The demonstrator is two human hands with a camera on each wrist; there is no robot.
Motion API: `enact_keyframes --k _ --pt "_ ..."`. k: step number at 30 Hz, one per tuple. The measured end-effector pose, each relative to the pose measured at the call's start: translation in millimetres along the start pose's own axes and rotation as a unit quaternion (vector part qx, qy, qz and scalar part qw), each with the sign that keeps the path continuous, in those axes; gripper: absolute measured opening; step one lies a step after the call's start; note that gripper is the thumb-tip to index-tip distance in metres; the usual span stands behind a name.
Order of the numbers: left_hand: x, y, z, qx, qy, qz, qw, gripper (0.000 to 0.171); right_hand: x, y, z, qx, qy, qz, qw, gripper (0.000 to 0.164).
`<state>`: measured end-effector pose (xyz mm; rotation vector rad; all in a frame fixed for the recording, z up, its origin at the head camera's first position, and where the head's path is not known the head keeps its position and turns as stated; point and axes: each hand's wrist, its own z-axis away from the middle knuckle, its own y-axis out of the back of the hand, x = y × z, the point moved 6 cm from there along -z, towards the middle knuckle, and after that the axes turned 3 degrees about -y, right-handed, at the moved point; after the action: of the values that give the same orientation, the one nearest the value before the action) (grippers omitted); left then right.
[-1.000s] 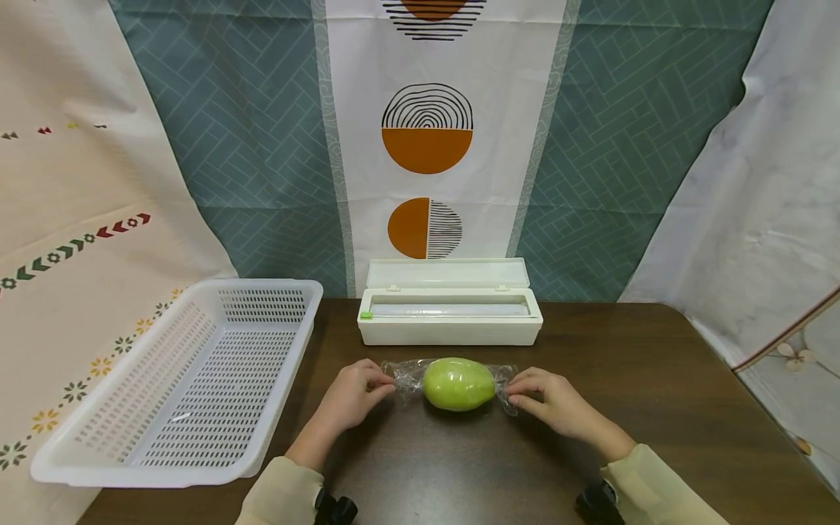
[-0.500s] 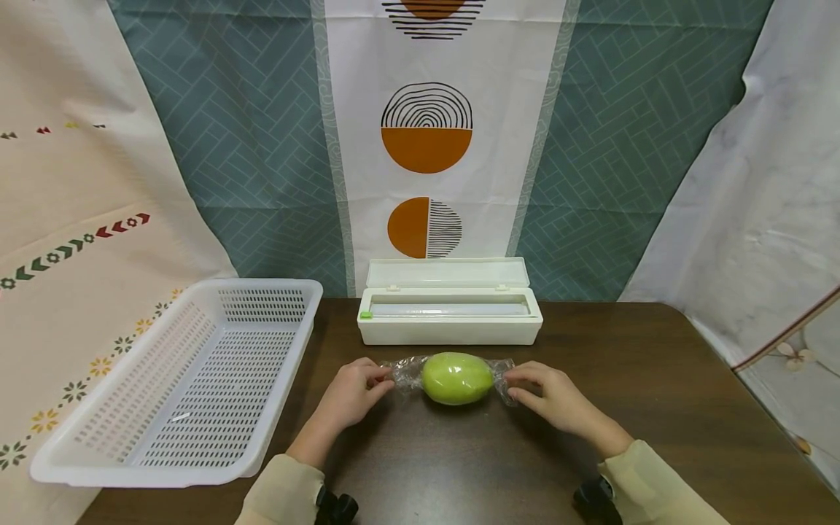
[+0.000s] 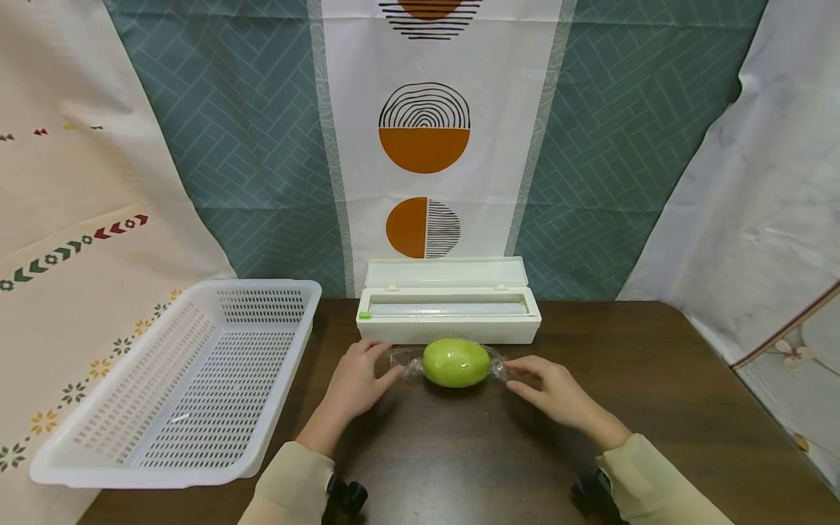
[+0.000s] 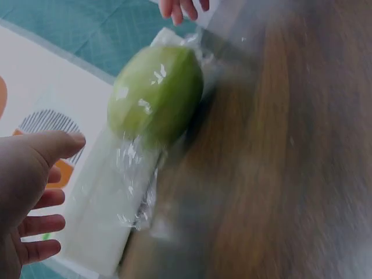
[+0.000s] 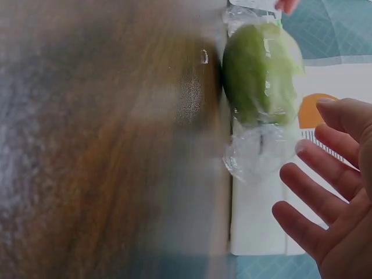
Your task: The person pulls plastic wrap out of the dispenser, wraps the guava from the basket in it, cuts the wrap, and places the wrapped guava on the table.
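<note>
A green oval fruit (image 3: 456,363), shaped like a mango, lies on the table wrapped in clear cling film. The film bunches into a loose tail at each end, and the left-end film (image 4: 138,183) shows plainly in the left wrist view. My left hand (image 3: 358,375) is beside that tail, fingers spread and holding nothing. At the opposite end, my right hand (image 3: 550,390) has its fingers relaxed next to the other film tail (image 5: 261,152). The right wrist view shows those fingers apart, with nothing gripped.
Directly behind the fruit stands a white cling film box (image 3: 449,333), its lid raised and a roll inside, with a green slider at its left. A white perforated basket (image 3: 262,430) stands on the left. The dark wooden table (image 3: 656,364) meets a curtain (image 3: 590,146) at the back.
The wrapped fruit has moved away from me, closer to the white box. Both hands have let go of the film ends, and the left hand's fingers have spread and moved forward.
</note>
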<state>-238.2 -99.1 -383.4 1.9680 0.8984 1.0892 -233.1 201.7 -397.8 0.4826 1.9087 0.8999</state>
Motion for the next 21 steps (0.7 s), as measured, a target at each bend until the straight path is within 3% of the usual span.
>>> enact_keyframes --k 13,21 --pt "38.7 -24.8 -30.0 -0.040 -0.106 -0.045 0.9925 0.054 0.3 -4.3 -9.0 0.000 -0.006 0.007 1.000 0.036" --pt "54.5 -47.1 -45.4 -0.109 -0.117 -0.080 0.9839 0.062 2.5 -7.4 -17.2 0.011 -0.031 0.013 0.999 0.051"
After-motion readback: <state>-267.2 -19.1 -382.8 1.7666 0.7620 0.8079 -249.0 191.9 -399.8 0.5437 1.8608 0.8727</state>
